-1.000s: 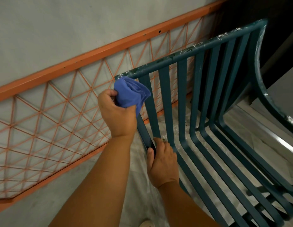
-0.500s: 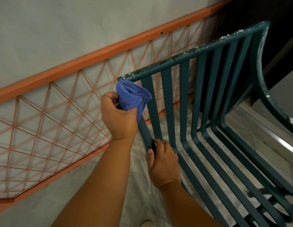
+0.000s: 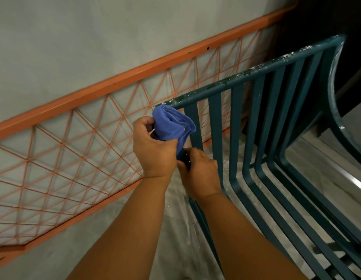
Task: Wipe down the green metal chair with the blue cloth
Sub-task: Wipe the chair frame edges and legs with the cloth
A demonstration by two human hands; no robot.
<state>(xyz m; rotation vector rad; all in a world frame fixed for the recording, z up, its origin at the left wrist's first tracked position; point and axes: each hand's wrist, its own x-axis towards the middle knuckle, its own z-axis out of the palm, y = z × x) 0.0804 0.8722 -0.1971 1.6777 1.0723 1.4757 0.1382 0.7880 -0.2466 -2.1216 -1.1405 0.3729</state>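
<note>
Both hands at chair edge: left hand clutching cloth, right hand gripping slat.

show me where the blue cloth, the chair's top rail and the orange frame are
blue cloth (image 3: 171, 124), head view, on its bunched folds above the left hand
chair's top rail (image 3: 256, 74), head view, mid rail
orange frame (image 3: 115, 85), head view, on its top bar

No legible text, label, brand mark, number or sign appears in the head view. The blue cloth, the green metal chair and the orange lattice frame all present unmarked surfaces. White flecks on the chair's top rail form no characters.
</note>
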